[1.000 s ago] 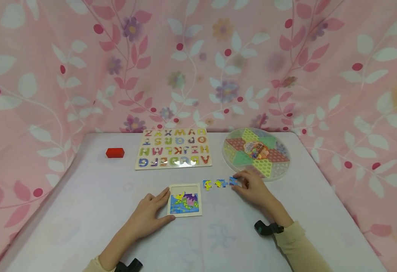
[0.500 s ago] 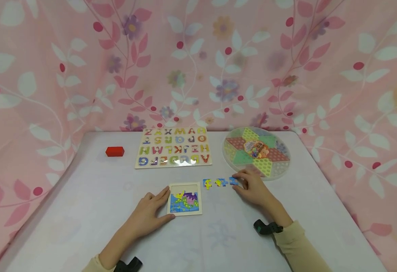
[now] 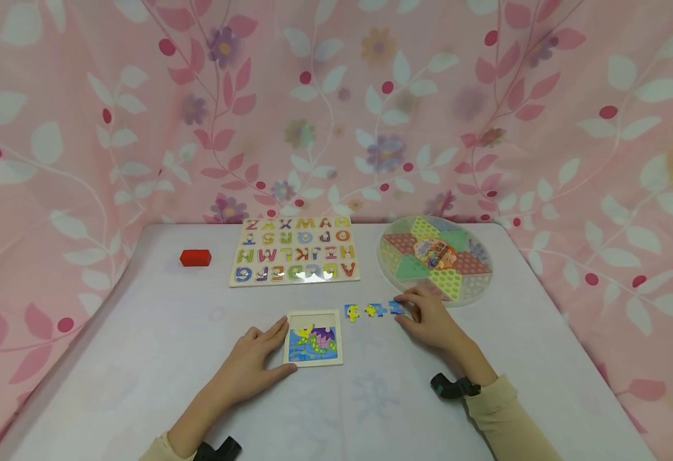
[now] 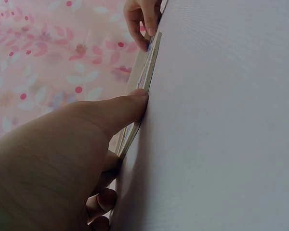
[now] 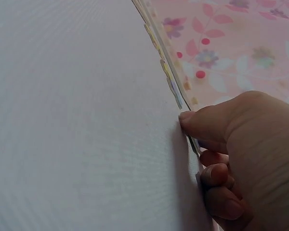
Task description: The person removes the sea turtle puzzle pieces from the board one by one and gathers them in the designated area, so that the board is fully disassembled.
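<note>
A square wooden puzzle tray (image 3: 339, 339) lies on the table, its lower part filled with a blue, purple and green picture and its top strip bare wood. My left hand (image 3: 251, 363) rests against the tray's left side, fingers fairly straight, thumb at the near corner; in the left wrist view the thumb (image 4: 120, 109) touches the tray's edge. Right of the tray, my right hand (image 3: 430, 320) holds a blue puzzle piece (image 3: 396, 307) between thumb and index finger, at the table surface. Two more puzzle pieces, a yellow-and-blue one (image 3: 351, 312) and another (image 3: 375, 310), lie in a row beside it.
Behind the tray lies an alphabet board (image 3: 294, 251). A round Chinese checkers board (image 3: 435, 259) sits at the back right, just beyond my right hand. A red block (image 3: 195, 258) is at the back left. A pink floral curtain (image 3: 336, 115) hangs behind the white table (image 3: 140, 358).
</note>
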Tool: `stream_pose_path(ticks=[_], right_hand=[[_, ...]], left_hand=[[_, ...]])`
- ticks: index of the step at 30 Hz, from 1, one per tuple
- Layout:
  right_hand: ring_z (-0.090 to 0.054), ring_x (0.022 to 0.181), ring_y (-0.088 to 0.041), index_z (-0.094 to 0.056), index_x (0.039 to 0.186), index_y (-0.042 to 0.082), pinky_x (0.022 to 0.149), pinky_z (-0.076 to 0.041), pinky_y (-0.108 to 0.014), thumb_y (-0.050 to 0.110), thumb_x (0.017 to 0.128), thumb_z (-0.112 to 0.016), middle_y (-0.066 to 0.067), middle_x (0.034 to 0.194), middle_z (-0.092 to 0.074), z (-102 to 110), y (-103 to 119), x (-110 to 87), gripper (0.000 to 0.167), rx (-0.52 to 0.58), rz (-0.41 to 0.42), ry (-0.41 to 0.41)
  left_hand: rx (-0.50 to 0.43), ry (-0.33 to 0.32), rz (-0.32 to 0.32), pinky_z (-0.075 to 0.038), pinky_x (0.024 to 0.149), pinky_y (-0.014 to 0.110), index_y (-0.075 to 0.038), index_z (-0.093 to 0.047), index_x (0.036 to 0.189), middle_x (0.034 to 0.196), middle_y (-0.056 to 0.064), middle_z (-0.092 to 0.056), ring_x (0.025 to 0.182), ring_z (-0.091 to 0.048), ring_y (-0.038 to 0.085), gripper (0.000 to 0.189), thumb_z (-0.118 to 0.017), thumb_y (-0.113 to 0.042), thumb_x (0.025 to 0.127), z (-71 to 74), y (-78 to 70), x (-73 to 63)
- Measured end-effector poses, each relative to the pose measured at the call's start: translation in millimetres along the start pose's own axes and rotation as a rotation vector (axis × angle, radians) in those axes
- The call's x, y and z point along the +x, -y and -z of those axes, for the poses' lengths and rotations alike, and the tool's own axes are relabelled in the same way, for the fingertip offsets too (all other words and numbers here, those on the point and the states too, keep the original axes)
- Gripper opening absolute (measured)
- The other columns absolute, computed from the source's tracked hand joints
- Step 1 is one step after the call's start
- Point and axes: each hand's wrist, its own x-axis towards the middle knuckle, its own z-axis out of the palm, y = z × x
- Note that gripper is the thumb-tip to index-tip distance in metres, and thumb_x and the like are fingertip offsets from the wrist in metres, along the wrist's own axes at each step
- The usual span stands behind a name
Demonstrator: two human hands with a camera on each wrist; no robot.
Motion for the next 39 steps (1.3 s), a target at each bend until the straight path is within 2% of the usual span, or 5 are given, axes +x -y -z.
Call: stream_pose_path(ticks=[16,21,26,32,39], right_hand=[[-0.048,0.063,-0.001,-0.072,0.126,-0.003,0.060,-0.044,-0.024,0.010,0.089,-0.085,-0.015,0.114,-0.067,4,1,1.2,0.041,0.018,0.021,-0.017],[-0.050,0.068,-0.003,-0.069,0.131,-0.004,0.063,-0.045,-0.024,0.012,0.090,-0.084,-0.016,0.116,-0.066,7,11,5.8,0.046,0.028,-0.022,-0.013],[-0.050,0.067,-0.007,-0.067,0.135,-0.004,0.061,-0.044,-0.025,0.014,0.093,-0.083,-0.019,0.120,-0.068,4,32,24.8,0.048,0.075,-0.053,0.003],[-0.052,0.070,-0.007,-0.068,0.133,-0.003,0.062,-0.043,-0.023,0.015,0.093,-0.082,-0.021,0.118,-0.069,-22,72,54.4,0.046,0.148,0.002,0.052],[-0.051,0.067,-0.004,-0.068,0.134,-0.002,0.062,-0.043,-0.020,0.015,0.096,-0.080,-0.010,0.108,-0.069,-65,124,71.3,0.044,0.279,0.002,0.222]], left_hand=[[-0.005,0.002,0.017,-0.039,0.077,0.029,-0.018,-0.047,0.161,0.167,-0.007,-0.044,0.098,-0.043,0.010,0.088,-0.081,-0.056,0.089,-1.6,-1.3,-0.5],[-0.002,0.003,0.010,-0.040,0.079,0.030,-0.018,-0.047,0.161,0.167,-0.007,-0.045,0.100,-0.044,0.010,0.088,-0.081,-0.056,0.090,-1.7,-1.0,-0.2],[0.004,-0.010,0.000,-0.040,0.079,0.031,-0.016,-0.048,0.161,0.167,-0.007,-0.045,0.100,-0.044,0.010,0.088,-0.081,-0.056,0.089,-0.2,0.4,-1.0],[-0.012,0.001,0.003,-0.039,0.078,0.030,-0.018,-0.047,0.161,0.167,-0.008,-0.045,0.099,-0.044,0.010,0.088,-0.079,-0.059,0.090,-1.5,1.2,-0.1],[-0.012,-0.001,-0.004,-0.040,0.077,0.030,-0.020,-0.047,0.162,0.164,-0.006,-0.049,0.097,-0.044,0.010,0.088,-0.079,-0.059,0.090,-1.6,2.2,2.0]])
